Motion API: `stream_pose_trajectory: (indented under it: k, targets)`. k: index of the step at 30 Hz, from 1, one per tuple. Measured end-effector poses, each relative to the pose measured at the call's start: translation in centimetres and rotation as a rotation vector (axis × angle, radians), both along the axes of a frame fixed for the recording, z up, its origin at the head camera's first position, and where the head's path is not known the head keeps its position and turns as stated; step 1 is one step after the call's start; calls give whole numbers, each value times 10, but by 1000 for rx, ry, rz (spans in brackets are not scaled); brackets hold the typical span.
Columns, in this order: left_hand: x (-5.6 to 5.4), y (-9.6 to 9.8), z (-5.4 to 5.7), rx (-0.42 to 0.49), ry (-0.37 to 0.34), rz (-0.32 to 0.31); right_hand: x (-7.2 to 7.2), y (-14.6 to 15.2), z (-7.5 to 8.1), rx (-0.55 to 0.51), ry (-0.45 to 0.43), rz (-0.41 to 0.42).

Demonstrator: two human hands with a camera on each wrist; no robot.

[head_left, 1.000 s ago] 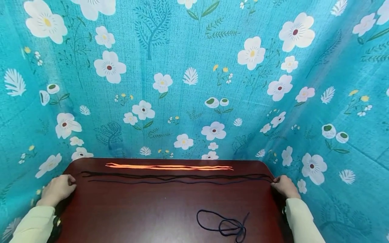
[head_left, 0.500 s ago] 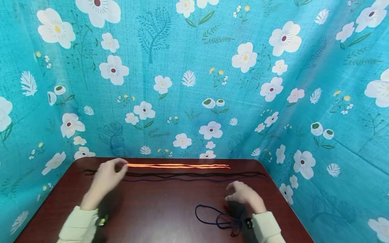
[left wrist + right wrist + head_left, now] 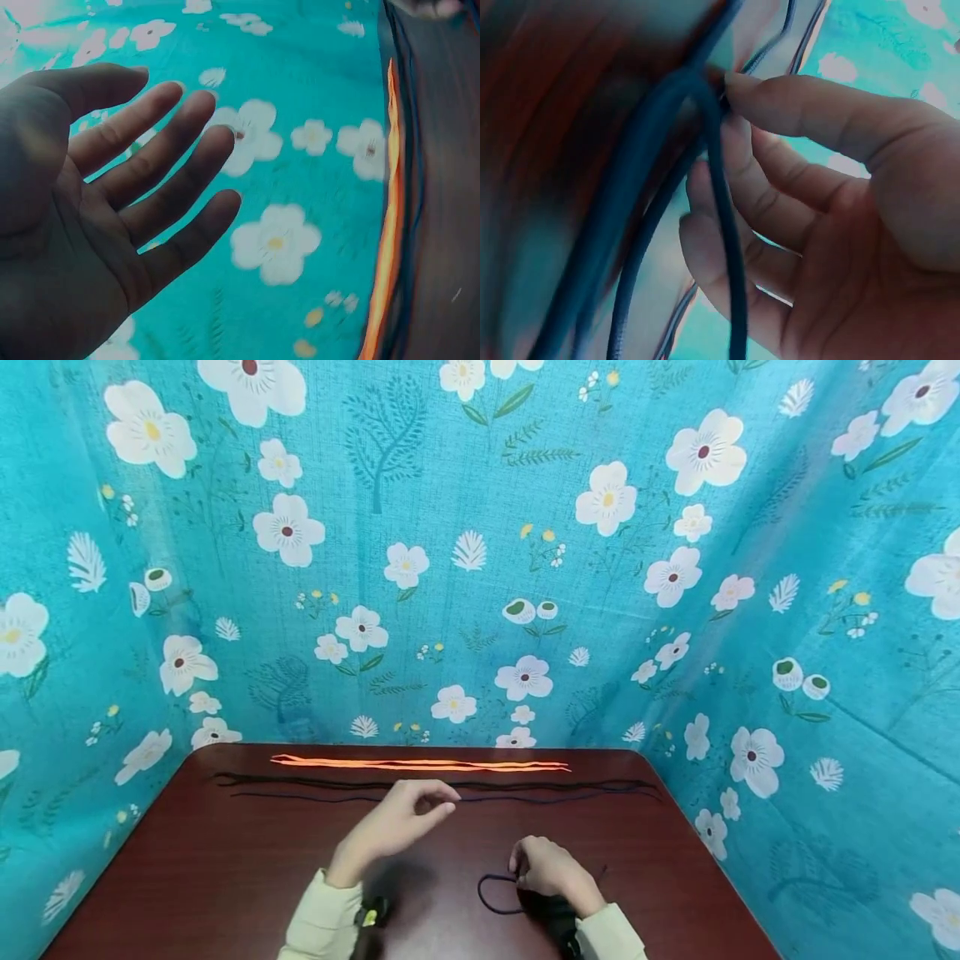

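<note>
My right hand (image 3: 551, 867) is over the looped dark blue cord (image 3: 481, 893) on the near part of the table. In the right wrist view, its thumb and forefinger pinch the cord (image 3: 735, 277), while the other fingers curve beneath; the sleeve side of the bundle is hidden in the head view. Left of it, my left hand (image 3: 397, 825) hovers above the table with relaxed, spread fingers and nothing in them. Its palm (image 3: 67, 247) faces the left wrist camera.
Orange laces (image 3: 352, 764) lie straight along the table's (image 3: 225, 860) back edge. In front of them run black cords (image 3: 315, 782) and one thin dark blue cord (image 3: 300, 797). A turquoise floral cloth (image 3: 450, 635) hangs behind and at both sides.
My left hand has moved from the far left, past the orange lace ends, to the middle. My right hand has left the cords' right ends and come down to the looped cord, pinching it.
</note>
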State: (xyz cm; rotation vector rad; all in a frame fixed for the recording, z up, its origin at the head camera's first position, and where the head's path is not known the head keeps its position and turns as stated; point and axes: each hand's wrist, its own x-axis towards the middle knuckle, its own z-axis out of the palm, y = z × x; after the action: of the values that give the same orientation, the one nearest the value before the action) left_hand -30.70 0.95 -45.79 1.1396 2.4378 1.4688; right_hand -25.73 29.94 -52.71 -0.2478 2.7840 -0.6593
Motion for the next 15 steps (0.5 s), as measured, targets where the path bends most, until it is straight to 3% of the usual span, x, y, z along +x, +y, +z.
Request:
stream_pose_trajectory:
  k: [4, 8, 12, 15]
  targets:
    - [2, 16, -6, -12, -25, -44, 1, -7, 8, -9, -38, 48]
    - [8, 19, -3, -55, -20, -42, 2, -23, 32, -58, 14, 130]
    - [18, 18, 5, -110, -28, -83, 8, -45, 72, -129, 154, 201]
    - [23, 17, 13, -111, -19, -132, 17, -56, 102, -197, 283, 187]
